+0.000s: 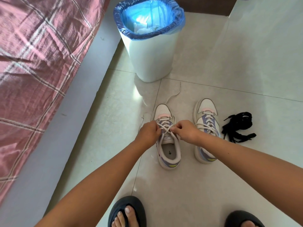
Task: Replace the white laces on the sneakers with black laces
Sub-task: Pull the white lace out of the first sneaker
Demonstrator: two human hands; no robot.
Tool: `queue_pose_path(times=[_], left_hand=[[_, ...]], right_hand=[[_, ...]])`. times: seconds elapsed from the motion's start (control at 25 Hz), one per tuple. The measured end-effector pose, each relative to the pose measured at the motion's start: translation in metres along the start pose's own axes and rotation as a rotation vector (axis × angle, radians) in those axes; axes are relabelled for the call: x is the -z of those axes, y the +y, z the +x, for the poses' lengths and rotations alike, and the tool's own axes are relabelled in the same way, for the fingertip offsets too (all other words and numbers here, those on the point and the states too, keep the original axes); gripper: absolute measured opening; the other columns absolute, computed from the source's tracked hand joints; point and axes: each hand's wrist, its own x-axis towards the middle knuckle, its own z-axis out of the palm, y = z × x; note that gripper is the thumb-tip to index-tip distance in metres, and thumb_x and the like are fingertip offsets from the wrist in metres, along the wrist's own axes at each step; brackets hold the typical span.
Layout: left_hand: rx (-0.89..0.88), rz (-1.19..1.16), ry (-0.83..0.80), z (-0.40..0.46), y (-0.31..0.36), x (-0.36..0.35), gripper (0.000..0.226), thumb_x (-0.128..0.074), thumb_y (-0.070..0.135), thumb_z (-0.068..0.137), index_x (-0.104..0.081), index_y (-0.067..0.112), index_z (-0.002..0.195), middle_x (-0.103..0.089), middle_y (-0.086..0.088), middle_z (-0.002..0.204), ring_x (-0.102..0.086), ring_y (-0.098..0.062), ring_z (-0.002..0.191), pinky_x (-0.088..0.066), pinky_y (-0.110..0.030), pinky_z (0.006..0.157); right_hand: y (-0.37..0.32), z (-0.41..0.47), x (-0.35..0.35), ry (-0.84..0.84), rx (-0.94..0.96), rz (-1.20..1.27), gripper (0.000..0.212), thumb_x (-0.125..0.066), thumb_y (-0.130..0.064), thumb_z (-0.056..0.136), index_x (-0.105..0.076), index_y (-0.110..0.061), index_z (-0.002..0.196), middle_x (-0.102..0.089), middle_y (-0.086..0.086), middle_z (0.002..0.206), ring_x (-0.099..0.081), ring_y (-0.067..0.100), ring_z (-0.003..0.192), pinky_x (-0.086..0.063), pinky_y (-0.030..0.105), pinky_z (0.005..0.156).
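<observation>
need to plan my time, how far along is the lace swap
Early. Done: the left sneaker has its white lace loose at the top. In hand: left hand and right hand pinch its crossings. Left: the right sneaker is fully laced white; black laces lie unused.

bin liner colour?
Translucent blue plastic liner over the white bin's rim; head view.

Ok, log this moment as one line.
step: unlacing | left hand, right hand: pinching white lace on left sneaker | black laces: untouched on floor
</observation>
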Motion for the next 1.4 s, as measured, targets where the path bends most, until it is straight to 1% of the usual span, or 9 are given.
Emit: queue_pose_path(times=[0.12,0.2,0.4,0.72,0.88,0.96,1.08,1.28,1.4], left_hand=[[-0.200,0.359,0.187,-0.003,-0.013,0.002,0.028,-0.076,0.017,0.070,-0.061,0.010,0.091,-0.064,-0.003,0.075,-0.061,-0.018,0.059,-0.038,-0.024,0.045],[0.007,0.196,0.124,0.001,-0.009,0.004,0.027,-0.071,0.023,0.076,-0.058,0.009,0.096,-0.062,-0.002,0.079,-0.062,-0.020,0.065,-0.040,-0.024,0.049],[0.574,-0.651,-0.228,0.006,0.006,0.001,0.026,-0.055,0.029,0.087,-0.054,0.009,0.071,-0.050,-0.006,0.062,-0.047,-0.019,0.052,-0.039,-0.019,0.047],[-0.076,0.795,0.144,0.004,-0.024,0.004,0.012,-0.044,0.016,0.095,-0.051,0.010,0.103,-0.058,-0.005,0.100,-0.060,-0.025,0.086,-0.034,-0.028,0.059],[0.544,-0.456,-0.116,0.010,-0.012,0.009,0.038,-0.041,0.039,0.095,-0.055,0.007,0.082,-0.051,-0.007,0.070,-0.050,-0.021,0.056,-0.034,-0.022,0.049],[0.562,-0.687,-0.163,0.011,-0.005,0.005,0.029,-0.045,0.028,0.092,-0.049,0.010,0.069,-0.042,-0.005,0.060,-0.037,-0.017,0.047,-0.027,-0.017,0.043],[0.332,-0.317,-0.030,0.015,-0.003,0.001,0.024,-0.043,0.019,0.092,-0.047,0.011,0.069,-0.045,-0.005,0.064,-0.042,-0.020,0.057,-0.030,-0.025,0.052],[0.053,0.924,0.054,0.005,-0.048,0.025,0.020,-0.045,0.004,0.090,-0.055,0.009,0.107,-0.061,-0.004,0.103,-0.063,-0.024,0.093,-0.041,-0.027,0.062],[0.269,0.620,-0.038,0.006,-0.049,0.027,0.021,-0.042,0.017,0.095,-0.058,0.008,0.106,-0.060,-0.004,0.094,-0.062,-0.025,0.088,-0.037,-0.025,0.058]], right_hand=[[0.008,0.001,0.008,0.079,0.206,-0.658,0.012,-0.044,-0.020,0.098,-0.050,-0.011,0.094,-0.049,0.008,0.098,-0.049,0.026,0.092,-0.035,0.030,0.066],[0.011,0.001,0.002,0.152,0.293,-0.830,0.018,-0.040,-0.020,0.096,-0.045,-0.008,0.108,-0.049,0.012,0.108,-0.048,0.028,0.097,-0.036,0.035,0.067],[-0.002,0.002,-0.007,0.055,-0.047,-0.059,0.033,-0.050,-0.034,0.093,-0.041,-0.014,0.067,-0.044,0.000,0.058,-0.041,0.017,0.054,-0.031,0.028,0.050],[0.011,0.006,0.019,0.271,0.283,-1.076,0.005,-0.046,-0.010,0.092,-0.048,-0.009,0.096,-0.055,0.007,0.090,-0.056,0.029,0.085,-0.039,0.033,0.059],[0.001,0.009,0.016,0.067,-0.179,-0.169,0.042,-0.036,-0.042,0.097,-0.051,-0.006,0.081,-0.056,0.011,0.077,-0.049,0.023,0.061,-0.038,0.029,0.055],[-0.005,0.007,0.007,-0.084,-0.265,0.098,0.040,-0.042,-0.040,0.096,-0.055,-0.007,0.077,-0.054,0.009,0.067,-0.041,0.018,0.052,-0.034,0.023,0.046],[-0.008,0.010,0.000,-0.002,-0.120,-0.023,0.024,-0.043,-0.019,0.093,-0.050,-0.011,0.072,-0.053,0.008,0.070,-0.044,0.021,0.059,-0.033,0.025,0.050],[0.017,0.012,0.046,0.186,0.065,-1.232,0.018,-0.044,-0.006,0.092,-0.055,-0.007,0.107,-0.062,0.010,0.104,-0.060,0.029,0.095,-0.035,0.031,0.062],[0.011,0.009,0.044,0.294,0.051,-1.080,0.019,-0.039,-0.012,0.096,-0.055,-0.003,0.104,-0.062,0.014,0.102,-0.060,0.031,0.089,-0.036,0.031,0.061]])
